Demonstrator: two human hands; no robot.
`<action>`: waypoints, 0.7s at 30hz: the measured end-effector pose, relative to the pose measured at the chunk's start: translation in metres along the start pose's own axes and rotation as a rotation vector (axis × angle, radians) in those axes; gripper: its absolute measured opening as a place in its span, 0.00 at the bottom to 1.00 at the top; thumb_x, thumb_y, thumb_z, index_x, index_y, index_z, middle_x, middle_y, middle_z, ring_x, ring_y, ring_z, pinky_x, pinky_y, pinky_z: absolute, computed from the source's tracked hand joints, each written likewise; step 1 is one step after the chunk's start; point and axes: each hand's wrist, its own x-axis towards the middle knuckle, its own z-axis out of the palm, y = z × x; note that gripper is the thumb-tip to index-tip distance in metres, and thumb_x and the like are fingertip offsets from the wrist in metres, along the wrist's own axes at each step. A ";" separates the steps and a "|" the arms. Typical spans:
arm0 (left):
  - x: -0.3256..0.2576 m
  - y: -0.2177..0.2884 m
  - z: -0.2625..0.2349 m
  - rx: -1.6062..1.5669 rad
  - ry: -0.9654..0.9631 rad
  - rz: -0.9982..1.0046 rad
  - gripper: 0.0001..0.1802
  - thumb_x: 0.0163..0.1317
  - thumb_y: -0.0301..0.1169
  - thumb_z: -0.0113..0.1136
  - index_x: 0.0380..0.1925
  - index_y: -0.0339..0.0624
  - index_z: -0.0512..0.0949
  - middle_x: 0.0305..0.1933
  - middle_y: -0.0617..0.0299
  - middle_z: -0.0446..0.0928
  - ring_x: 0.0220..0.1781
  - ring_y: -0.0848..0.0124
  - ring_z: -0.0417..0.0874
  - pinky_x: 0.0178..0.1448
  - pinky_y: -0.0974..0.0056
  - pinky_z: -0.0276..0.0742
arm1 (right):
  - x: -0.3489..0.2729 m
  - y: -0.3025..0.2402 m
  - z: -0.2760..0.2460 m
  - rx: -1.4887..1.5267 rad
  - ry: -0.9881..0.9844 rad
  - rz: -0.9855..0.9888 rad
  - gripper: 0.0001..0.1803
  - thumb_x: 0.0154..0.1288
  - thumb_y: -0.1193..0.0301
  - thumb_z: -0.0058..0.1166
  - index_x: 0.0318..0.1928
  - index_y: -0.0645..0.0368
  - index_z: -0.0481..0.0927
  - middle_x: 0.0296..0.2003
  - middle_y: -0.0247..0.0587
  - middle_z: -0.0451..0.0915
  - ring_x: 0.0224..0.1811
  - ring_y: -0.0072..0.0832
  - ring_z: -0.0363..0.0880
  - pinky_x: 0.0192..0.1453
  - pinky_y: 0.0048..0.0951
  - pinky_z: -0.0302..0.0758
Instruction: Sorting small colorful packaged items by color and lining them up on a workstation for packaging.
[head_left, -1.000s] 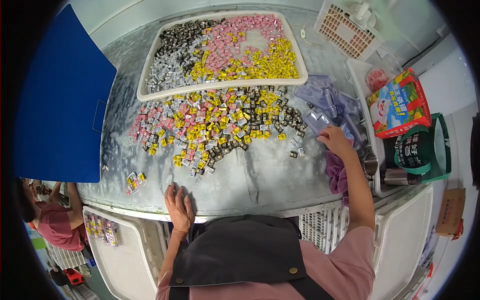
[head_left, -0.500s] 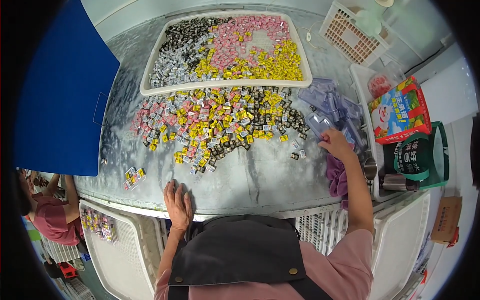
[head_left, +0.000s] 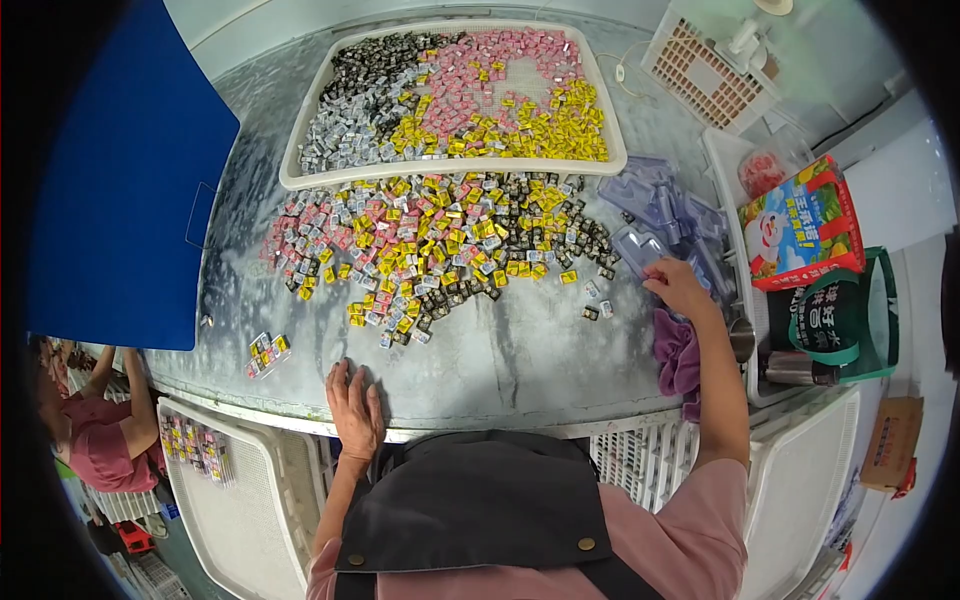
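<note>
My left hand (head_left: 355, 410) rests palm down at the table's near edge, fingers stretched out, holding nothing. On the right, my right hand (head_left: 678, 286) has its thumb and fingers pinched together at the near end of a clear plastic blister shell (head_left: 636, 248). Similar bluish shells (head_left: 650, 190) lie heaped just beyond and beside it. A broad pile of small wrapped blocks (head_left: 440, 240) in yellow, pink, black and white spreads over the middle of the table. Left of my left hand lies a filled clear shell (head_left: 267, 356) with several blocks in it.
A white tray (head_left: 455, 172) of colour-grouped blocks stands at the back. A purple cloth (head_left: 676, 352) and metal cup (head_left: 741, 340) lie near my right forearm. Right stand a colourful box (head_left: 805, 225) and green bag (head_left: 880, 310). A blue panel (head_left: 130, 180) rises left; a co-worker (head_left: 100, 440) sits lower left.
Hardly anything differs. My right hand has shifted very slightly at the clear shell, while my left hand stays in place.
</note>
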 end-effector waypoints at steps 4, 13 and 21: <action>0.000 0.001 -0.003 -0.021 0.000 -0.015 0.17 0.71 0.30 0.52 0.55 0.33 0.75 0.69 0.41 0.66 0.71 0.42 0.65 0.74 0.46 0.61 | 0.001 0.009 0.012 -0.165 0.143 -0.119 0.09 0.64 0.72 0.58 0.40 0.66 0.81 0.35 0.51 0.80 0.36 0.48 0.81 0.41 0.42 0.77; 0.016 0.022 -0.007 -0.087 0.033 0.045 0.16 0.70 0.29 0.55 0.55 0.34 0.75 0.61 0.43 0.71 0.62 0.44 0.72 0.67 0.47 0.68 | -0.025 -0.113 0.065 -0.426 0.410 -0.257 0.03 0.63 0.77 0.52 0.37 0.59 0.76 0.33 0.49 0.73 0.39 0.49 0.75 0.41 0.47 0.72; 0.049 0.077 -0.001 -0.717 -0.197 -0.350 0.17 0.74 0.34 0.54 0.54 0.31 0.76 0.38 0.55 0.80 0.38 0.70 0.80 0.46 0.64 0.76 | -0.048 -0.235 0.168 -0.081 0.052 -0.746 0.04 0.57 0.76 0.57 0.33 0.59 0.74 0.29 0.42 0.71 0.35 0.41 0.74 0.39 0.42 0.73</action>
